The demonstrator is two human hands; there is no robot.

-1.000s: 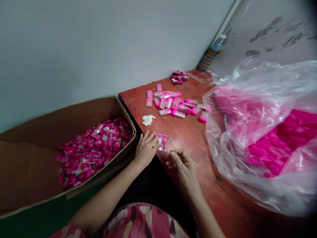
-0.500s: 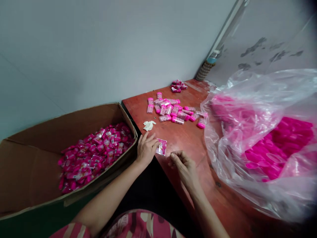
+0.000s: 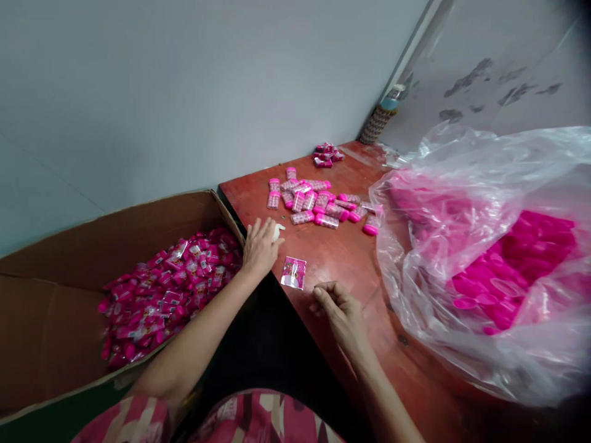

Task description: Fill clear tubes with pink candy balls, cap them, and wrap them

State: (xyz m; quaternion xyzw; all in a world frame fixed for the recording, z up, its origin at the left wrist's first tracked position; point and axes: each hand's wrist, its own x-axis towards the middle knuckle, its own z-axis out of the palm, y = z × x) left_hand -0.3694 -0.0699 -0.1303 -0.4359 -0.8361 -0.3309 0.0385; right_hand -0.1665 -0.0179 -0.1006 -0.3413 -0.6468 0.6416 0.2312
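A small clear packet with a pink print (image 3: pixel 293 272) lies flat on the red-brown table (image 3: pixel 351 258), free of both hands. My left hand (image 3: pixel 260 246) hovers open, fingers spread, over the table's left edge by a crumpled white scrap (image 3: pixel 278 230) and the rim of the cardboard box (image 3: pixel 115 234). My right hand (image 3: pixel 336 307) rests on the table just right of the packet, fingers curled and pinched together; whatever they hold is too small to make out.
The box on the left holds many pink wrapped packets (image 3: pixel 170 289). A cluster of pink capped tubes (image 3: pixel 314 200) lies further back, with a smaller pile (image 3: pixel 325 154) behind it. A big clear plastic bag of pink pieces (image 3: pixel 489 258) fills the right side. A bottle (image 3: pixel 381 117) stands in the corner.
My left hand let go of the small packet and moved back and left toward the white scrap and the box. The packet now lies alone on the table. My right hand stayed put.
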